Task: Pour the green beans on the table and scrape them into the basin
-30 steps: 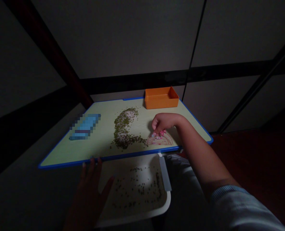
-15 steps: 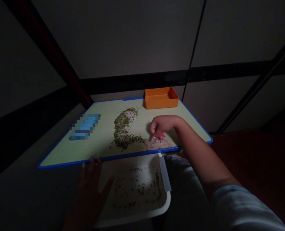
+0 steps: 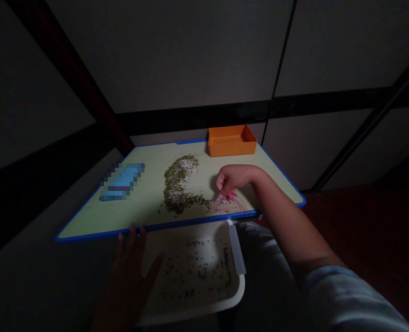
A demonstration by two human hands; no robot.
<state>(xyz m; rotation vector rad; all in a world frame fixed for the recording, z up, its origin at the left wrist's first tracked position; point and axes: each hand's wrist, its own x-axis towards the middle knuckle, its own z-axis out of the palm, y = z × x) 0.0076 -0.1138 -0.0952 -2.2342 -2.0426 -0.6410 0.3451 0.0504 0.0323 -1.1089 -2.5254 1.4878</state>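
Note:
My right hand (image 3: pixel 232 177) is bent down over the table near its front edge. Its fingers are curled and pinched together just above a pink printed picture (image 3: pixel 231 204); whatever they hold, if anything, is too small to name. Left of these fingertips, a curved heap of small greenish-brown grains (image 3: pixel 175 182) is strewn over the pale table top (image 3: pixel 145 210). My left hand (image 3: pixel 130 272) is in shadow with its fingers spread, fingertips at the blue table edge. Below it and to the right is a white tub (image 3: pixel 237 295), with dark grains scattered over its bottom.
An orange open box (image 3: pixel 232 148) stands at the back right of the table. A light-blue flat item (image 3: pixel 123 182), partly blurred out, lies at the left. Behind the table rise dark wall panels (image 3: pixel 190 55). A red floor (image 3: pixel 349 221) shows at the right.
My right fingertips have shifted very slightly at the printed picture. The left hand, the grains and the containers look the same.

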